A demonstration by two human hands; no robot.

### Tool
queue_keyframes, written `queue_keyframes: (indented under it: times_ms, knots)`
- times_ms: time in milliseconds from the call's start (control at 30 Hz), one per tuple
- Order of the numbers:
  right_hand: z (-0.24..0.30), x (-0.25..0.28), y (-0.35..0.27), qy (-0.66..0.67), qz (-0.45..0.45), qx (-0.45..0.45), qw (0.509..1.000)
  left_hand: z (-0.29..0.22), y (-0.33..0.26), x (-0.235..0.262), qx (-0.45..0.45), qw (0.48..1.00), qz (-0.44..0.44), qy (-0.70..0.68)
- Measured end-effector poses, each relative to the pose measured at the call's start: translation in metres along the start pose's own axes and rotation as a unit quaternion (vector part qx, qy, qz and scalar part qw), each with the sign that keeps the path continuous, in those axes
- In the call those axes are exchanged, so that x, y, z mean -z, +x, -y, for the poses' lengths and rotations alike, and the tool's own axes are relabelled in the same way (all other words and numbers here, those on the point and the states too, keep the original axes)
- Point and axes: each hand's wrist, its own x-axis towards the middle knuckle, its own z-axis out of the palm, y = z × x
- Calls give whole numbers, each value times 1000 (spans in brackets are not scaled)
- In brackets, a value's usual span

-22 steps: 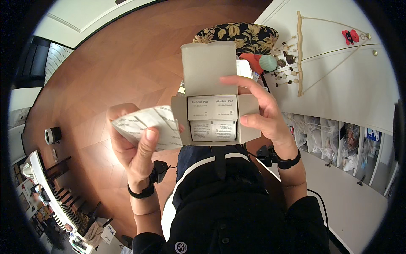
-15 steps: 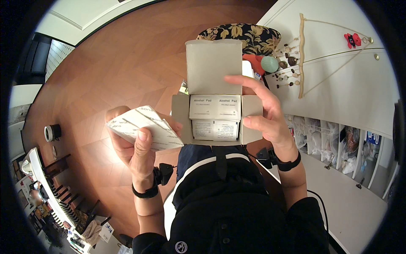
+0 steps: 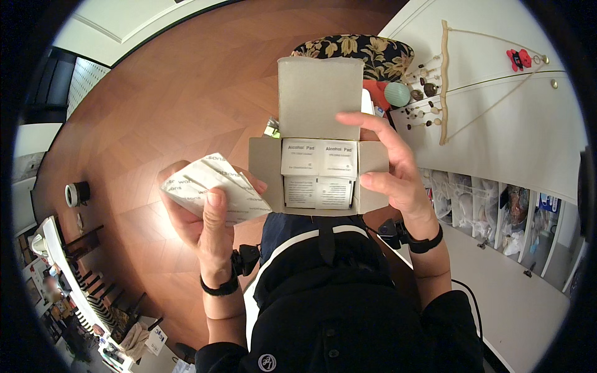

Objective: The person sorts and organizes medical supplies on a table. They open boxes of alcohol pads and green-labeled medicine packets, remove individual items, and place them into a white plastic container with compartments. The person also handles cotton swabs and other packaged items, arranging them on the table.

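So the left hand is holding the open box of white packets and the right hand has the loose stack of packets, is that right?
Not quite: the hands are swapped. In the head view the right hand holds the open cardboard box with white packets inside, and the left hand holds the loose stack of packets.

Just one view here, a head-worn fisheye looking almost straight down the wearer's chest, so the dark top fills the bottom and the wooden floor (image 3: 168,105) curves away up top. It sits really close to the action: the left hand (image 3: 202,217) and right hand (image 3: 392,177) come up from the lower edge near mid-frame. Straight lines like the white cabinet (image 3: 497,124) bend toward the round black rim.
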Motion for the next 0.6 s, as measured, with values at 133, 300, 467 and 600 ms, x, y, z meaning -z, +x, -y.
queue_keyframes:
  times_ms: [133,300,467,600]
  knots:
    - [-1,-4,-2,-9,-7,-25,1000,-3,-2,-2,-20,997,10,80]
    - [-6,-13,-3,61,12,-54,997,-1,-8,-12,65,980,105,-155]
    - [-15,-20,-5,117,-10,-53,992,13,-12,-15,50,980,4,-192]
    - [-23,-21,-4,156,-11,-44,987,22,-14,-16,61,979,-16,-194]
